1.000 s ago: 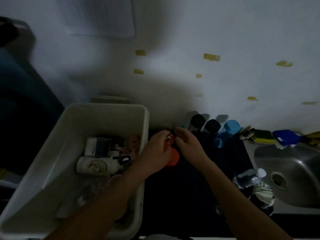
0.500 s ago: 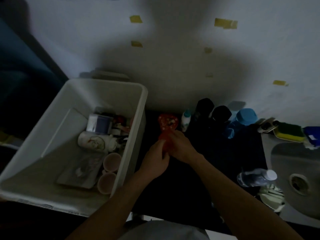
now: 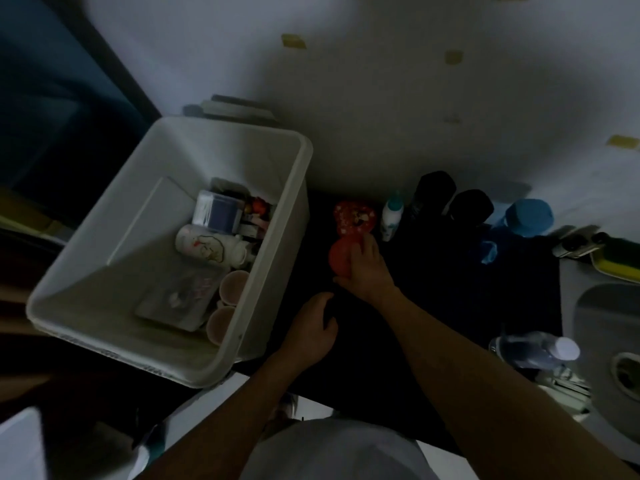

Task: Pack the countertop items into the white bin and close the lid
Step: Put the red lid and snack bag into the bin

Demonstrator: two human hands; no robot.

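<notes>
The right hand [image 3: 367, 268] is curled over a round orange-red object [image 3: 340, 258], which is gripped between thumb and fingers just above the dark bench [image 3: 450, 306]. What kind of object it is cannot be told. The left hand [image 3: 313, 329] is seen nearer the body and a little left of the right hand, apart from it. Its fingers are bent down toward the bench, but in the dim light it cannot be told whether anything is held under them.

Just beyond the right hand's fingertips a red heart-shaped tin [image 3: 353, 216] is set, close against the orange-red object. Further right of the tin, a small white bottle [image 3: 391, 218], two black containers [image 3: 434, 188] and a blue bottle [image 3: 528, 216] are lined along the wall.

Left of both hands the white bin [image 3: 304, 188] is seen open-topped. A white printed bottle [image 3: 207, 242], a blue-sided box [image 3: 218, 211] and two pink cups [image 3: 233, 284] are packed against the wall nearest the hands. Right of the right forearm, a clear water bottle [image 3: 533, 348] is laid on its side beside the sink [image 3: 595, 306].
</notes>
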